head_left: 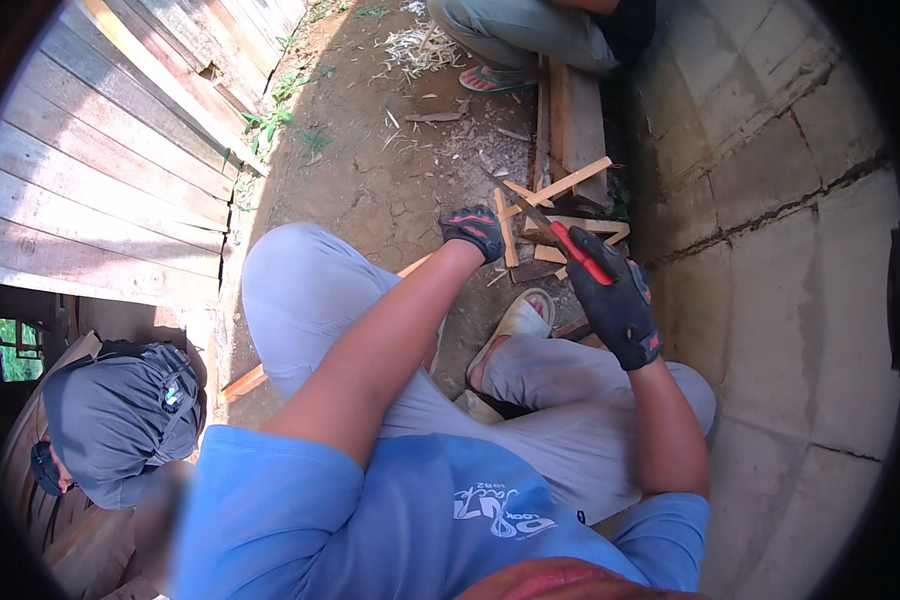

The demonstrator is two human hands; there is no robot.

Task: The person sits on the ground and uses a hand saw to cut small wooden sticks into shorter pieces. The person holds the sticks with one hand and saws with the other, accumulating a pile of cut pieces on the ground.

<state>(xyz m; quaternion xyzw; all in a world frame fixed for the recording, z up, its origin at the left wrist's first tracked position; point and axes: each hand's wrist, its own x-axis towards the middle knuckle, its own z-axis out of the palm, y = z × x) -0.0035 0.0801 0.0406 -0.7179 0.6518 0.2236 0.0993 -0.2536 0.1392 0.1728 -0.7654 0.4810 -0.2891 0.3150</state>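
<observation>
The left hand [474, 232] is curling tightly around a long, pale stick [575, 179], probably keeping it steady. The stick is slanting through the upper middle of the frame, its far end pointing to the upper right. Wood bits [548, 254] are lying below, maybe propping it. A red-handled cutting tool [582, 256] is crossing it, blade pointing to the upper left. The right hand [618, 305] is gripping the handle, probably for guiding the blade.

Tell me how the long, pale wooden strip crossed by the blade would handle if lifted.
The long, pale, narrow wooden strip likely stays stiff, since it runs straight without visible sag. It is probably light, being so slim. Pushed, it may slide or tip, as it seems to lie across shorter wooden pieces.
</observation>
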